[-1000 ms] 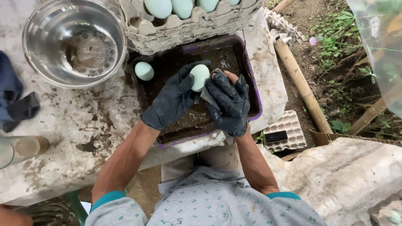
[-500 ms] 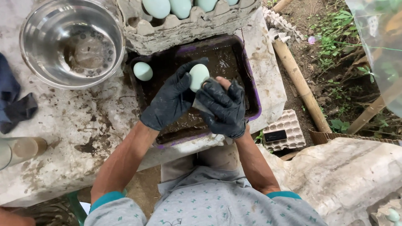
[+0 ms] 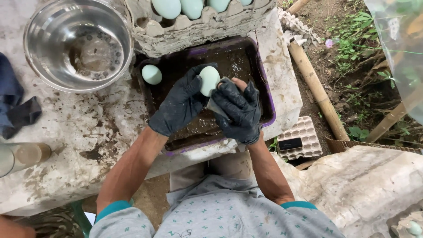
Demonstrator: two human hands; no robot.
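Presently, a pale green egg (image 3: 209, 80) is held above a dark, mud-filled tray (image 3: 264, 94), gripped from the left by the black-gloved left hand (image 3: 179, 105), whose fingers (image 3: 197, 76) are curled around its side. The gloved right hand (image 3: 238, 112) is pressed against the egg's other side, its fingers clenched on a small greyish pad (image 3: 216, 107) that touches the egg's lower edge. A second pale egg (image 3: 151, 74) is seen lying in the tray's far left corner. A muddy egg carton (image 3: 194, 26) with more pale eggs is set just beyond the tray, and a steel bowl (image 3: 77, 44) stands to its left on the stained surface (image 3: 66, 145). A dark cloth (image 3: 13, 108) is draped at the left edge.
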